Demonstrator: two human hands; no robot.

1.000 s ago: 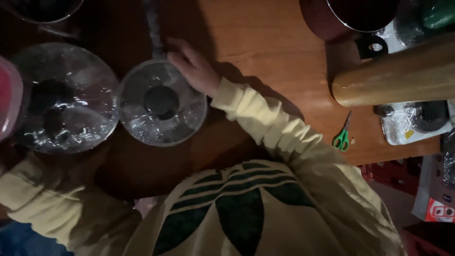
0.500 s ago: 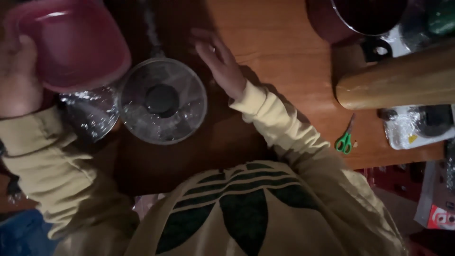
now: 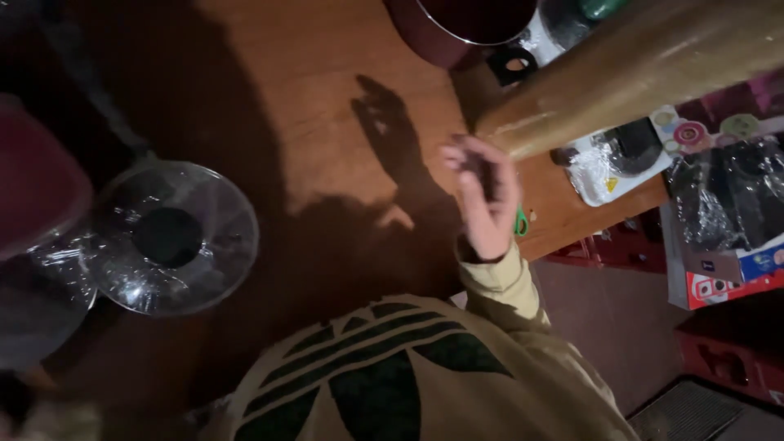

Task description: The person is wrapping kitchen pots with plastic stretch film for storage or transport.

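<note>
My right hand [image 3: 483, 200] is lifted above the right part of the wooden table [image 3: 327, 98], fingers loosely apart and holding nothing. It hovers just below the end of a thick wooden cylinder [image 3: 637, 73]. Green scissors [image 3: 520, 222] peek out behind the hand. A film-covered clear bowl [image 3: 171, 237] with a dark centre stands at the left. A pink bowl [image 3: 33, 188] shows at the left edge, partly over a second film-covered bowl [image 3: 41, 302]. My left hand is out of view.
A dark red pot [image 3: 465, 24] stands at the table's far edge. A white tray with a dark item [image 3: 612, 163] lies on the right corner. Red crates [image 3: 719, 351] and printed boxes [image 3: 735, 269] crowd the floor at the right.
My right hand has lifted off the table by the bowl and swung right toward the wooden cylinder. The pink bowl has dropped to the left edge, and my left hand has left the view.
</note>
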